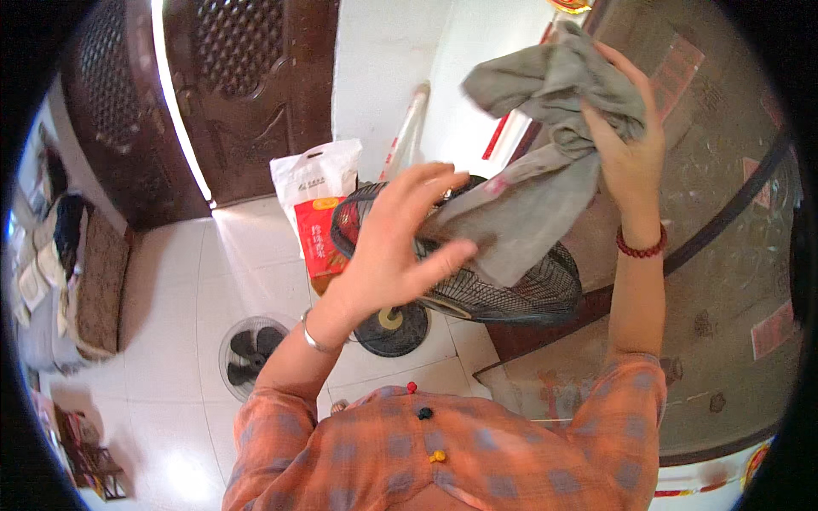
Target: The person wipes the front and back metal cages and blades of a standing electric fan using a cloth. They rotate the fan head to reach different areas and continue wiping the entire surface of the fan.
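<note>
Raised at the upper right, my right hand [623,137] grips a bunched grey-green cloth [530,204], whose lower part hangs over a black wire fan cage [537,287]. My left hand [409,243] is in front of the fan cage, left of the hanging cloth, with thumb and fingers spread and nothing held. It is slightly blurred. The fan's round black base [393,332] stands on the floor below my left forearm. Hand and cloth hide part of the cage.
A white bag [316,172] and a red packet [316,243] stand behind the fan. Another round fan grille with black blades [252,358] lies on the tiled floor. A brown sofa [102,287] is at the left, dark double doors [249,128] behind, and a large brown covered surface [703,319] at the right.
</note>
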A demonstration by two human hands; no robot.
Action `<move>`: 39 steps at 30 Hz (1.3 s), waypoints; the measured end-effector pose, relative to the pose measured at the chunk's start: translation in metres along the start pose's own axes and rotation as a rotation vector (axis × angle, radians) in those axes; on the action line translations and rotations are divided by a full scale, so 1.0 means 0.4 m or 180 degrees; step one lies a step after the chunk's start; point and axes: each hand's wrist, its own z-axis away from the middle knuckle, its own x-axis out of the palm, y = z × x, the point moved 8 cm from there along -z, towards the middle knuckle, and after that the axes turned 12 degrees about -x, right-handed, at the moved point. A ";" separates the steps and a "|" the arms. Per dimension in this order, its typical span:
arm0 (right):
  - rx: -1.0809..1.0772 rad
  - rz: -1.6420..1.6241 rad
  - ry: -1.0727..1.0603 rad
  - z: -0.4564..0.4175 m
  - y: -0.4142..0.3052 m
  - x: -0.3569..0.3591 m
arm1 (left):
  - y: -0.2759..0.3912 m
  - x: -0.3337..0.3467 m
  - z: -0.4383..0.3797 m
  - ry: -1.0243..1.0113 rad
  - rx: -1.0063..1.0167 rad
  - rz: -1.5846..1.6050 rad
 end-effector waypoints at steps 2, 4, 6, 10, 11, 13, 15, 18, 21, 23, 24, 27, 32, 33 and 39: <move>0.0163 0.0429 0.0033 0.051 -0.009 -0.033 | 0.018 0.058 -0.001 -0.0144 0.0194 -0.1080; 0.0303 0.0558 -0.0568 0.108 -0.023 -0.014 | 0.022 0.095 -0.029 -0.0172 0.0310 -0.1490; 0.0695 -0.0113 -0.1399 0.236 -0.020 0.072 | -0.008 0.132 -0.047 -0.0300 0.0148 -0.1412; 0.1309 -0.0848 -0.1363 0.377 0.025 0.054 | -0.023 0.158 -0.035 -0.0578 -0.0040 -0.1410; 0.1748 -0.0979 -0.1362 0.419 0.066 0.037 | -0.021 0.158 -0.038 -0.0542 0.0037 -0.1389; 0.2617 -0.1270 -0.1350 0.512 0.172 0.007 | -0.017 0.158 -0.045 -0.0468 0.0181 -0.1347; 0.2770 -0.0788 -0.1938 0.597 0.256 -0.017 | -0.009 0.179 -0.047 -0.0607 0.0299 -0.1328; 0.2857 -0.0403 -0.2106 0.609 0.312 -0.047 | -0.003 0.192 -0.057 -0.0677 0.0272 -0.1545; 0.2549 0.0446 -0.0477 0.572 0.435 -0.242 | -0.003 0.186 -0.052 -0.0534 0.0164 -0.1422; 0.2597 -0.0046 0.1105 0.583 0.483 -0.389 | -0.019 0.186 -0.050 -0.0475 0.0127 -0.1464; 0.2481 0.0040 0.0980 0.563 0.462 -0.378 | -0.022 0.188 -0.053 -0.0487 0.0135 -0.1520; 0.2427 -0.0545 0.0010 0.511 0.378 -0.196 | -0.023 0.177 -0.064 -0.0497 0.0210 -0.1597; 0.2840 -0.3124 -0.1078 0.550 0.212 0.106 | -0.039 0.180 -0.050 -0.0557 0.0235 -0.1481; 0.2629 -0.2864 -0.1397 0.531 0.208 0.088 | -0.046 0.177 -0.044 -0.0582 0.0096 -0.1385; 0.2138 -0.1134 -0.3193 0.897 0.430 0.111 | -0.051 0.202 -0.055 -0.0654 -0.0053 -0.1208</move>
